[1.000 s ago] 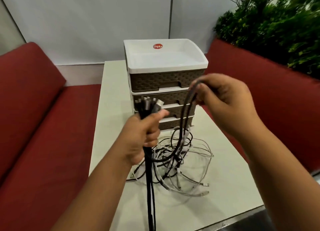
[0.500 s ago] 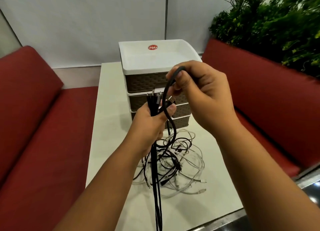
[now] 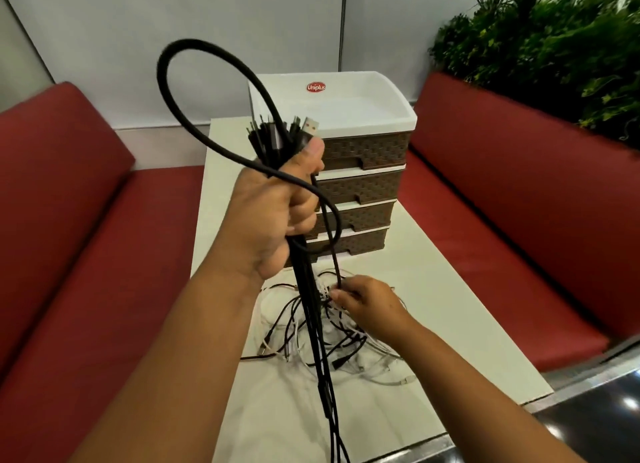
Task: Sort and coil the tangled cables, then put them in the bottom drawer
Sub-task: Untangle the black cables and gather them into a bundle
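Black cable bundle [image 3: 304, 289] upright, tangle [image 3: 346, 344] seemingly loose

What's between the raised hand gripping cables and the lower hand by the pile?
In the head view, one black cable runs from the left hand down to the right hand.

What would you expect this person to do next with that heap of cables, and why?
Probably lift one cable out of the tangled pile toward the bundle. The right hand is pinching into the pile, the left hand grips the gathered plug ends, and much remains tangled.
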{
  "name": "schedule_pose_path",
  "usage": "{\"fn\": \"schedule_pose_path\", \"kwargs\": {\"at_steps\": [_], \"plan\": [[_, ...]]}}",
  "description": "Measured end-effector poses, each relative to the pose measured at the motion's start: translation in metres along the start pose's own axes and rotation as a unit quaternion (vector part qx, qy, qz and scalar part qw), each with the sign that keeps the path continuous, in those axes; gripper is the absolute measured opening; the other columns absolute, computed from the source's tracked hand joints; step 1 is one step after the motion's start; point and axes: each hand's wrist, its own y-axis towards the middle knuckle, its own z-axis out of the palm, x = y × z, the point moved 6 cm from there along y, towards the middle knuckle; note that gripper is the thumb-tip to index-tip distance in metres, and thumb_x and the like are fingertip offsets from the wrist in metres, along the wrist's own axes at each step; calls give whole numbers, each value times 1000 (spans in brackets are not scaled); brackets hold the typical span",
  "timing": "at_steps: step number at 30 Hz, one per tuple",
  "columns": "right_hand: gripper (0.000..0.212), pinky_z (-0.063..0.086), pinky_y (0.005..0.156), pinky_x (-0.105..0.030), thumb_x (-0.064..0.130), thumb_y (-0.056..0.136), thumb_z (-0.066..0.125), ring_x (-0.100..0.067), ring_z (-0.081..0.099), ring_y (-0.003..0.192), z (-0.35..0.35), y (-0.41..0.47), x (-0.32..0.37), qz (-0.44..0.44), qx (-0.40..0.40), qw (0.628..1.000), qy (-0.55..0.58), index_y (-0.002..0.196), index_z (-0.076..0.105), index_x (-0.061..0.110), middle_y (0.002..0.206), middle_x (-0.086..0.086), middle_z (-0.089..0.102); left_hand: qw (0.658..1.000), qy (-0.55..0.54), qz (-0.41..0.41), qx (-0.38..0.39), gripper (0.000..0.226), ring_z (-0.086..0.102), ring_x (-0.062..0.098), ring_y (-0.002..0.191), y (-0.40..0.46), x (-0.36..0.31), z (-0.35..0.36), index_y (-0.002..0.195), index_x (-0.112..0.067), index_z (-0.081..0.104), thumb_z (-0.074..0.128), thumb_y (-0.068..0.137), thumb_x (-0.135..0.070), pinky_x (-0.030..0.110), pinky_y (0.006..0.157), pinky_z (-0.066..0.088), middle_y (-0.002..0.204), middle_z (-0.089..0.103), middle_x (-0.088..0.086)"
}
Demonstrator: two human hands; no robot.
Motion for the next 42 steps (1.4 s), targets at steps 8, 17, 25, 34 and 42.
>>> {"fn": "schedule_pose_path", "kwargs": {"at_steps": [8, 17, 25, 34, 42], "plan": [[26, 39, 51, -21, 35, 92, 63, -8, 51, 54, -30, 15, 3, 77, -8, 995, 68, 71, 63, 20, 61, 5, 58, 999, -30, 10, -25, 21, 17, 2, 31, -3, -10, -15, 78, -12, 51, 55, 94, -25, 15, 33, 13, 43, 23, -10], [23, 56, 62, -39, 31, 89, 65, -21, 67, 62, -135, 29, 59, -37, -219, 966, 134, 80, 71, 11, 72, -8, 72, 997, -46, 14, -58, 23, 15, 1, 32, -10, -18, -26, 77, -14, 49, 53, 96, -27, 14, 31, 16, 43, 20, -11], [14, 60, 73, -38, 17, 93, 63, -14, 67, 58, -187, 36, 114, -105, -246, 949, 167, 93, 71, 5, 72, -13, 69, 996, -53, 21, -73, 23, 16, 1, 31, -14, -20, -30, 76, -15, 50, 53, 96, -27, 15, 30, 16, 42, 22, -12], [16, 60, 64, -32, 20, 93, 63, -14, 71, 65, -227, 31, 163, -198, -338, 903, 175, 102, 71, 8, 83, -4, 72, 995, -59, 28, -81, 24, 16, 1, 32, -13, -22, -31, 74, -16, 53, 54, 95, -26, 15, 32, 15, 44, 21, -11], [15, 59, 60, -31, 24, 96, 58, -19, 72, 62, -224, 39, 142, -177, -356, 897, 195, 100, 65, 11, 87, -9, 67, 995, -58, 30, -75, 24, 16, 1, 32, -14, -21, -35, 75, -15, 51, 53, 97, -27, 14, 32, 15, 43, 21, -11]]}}
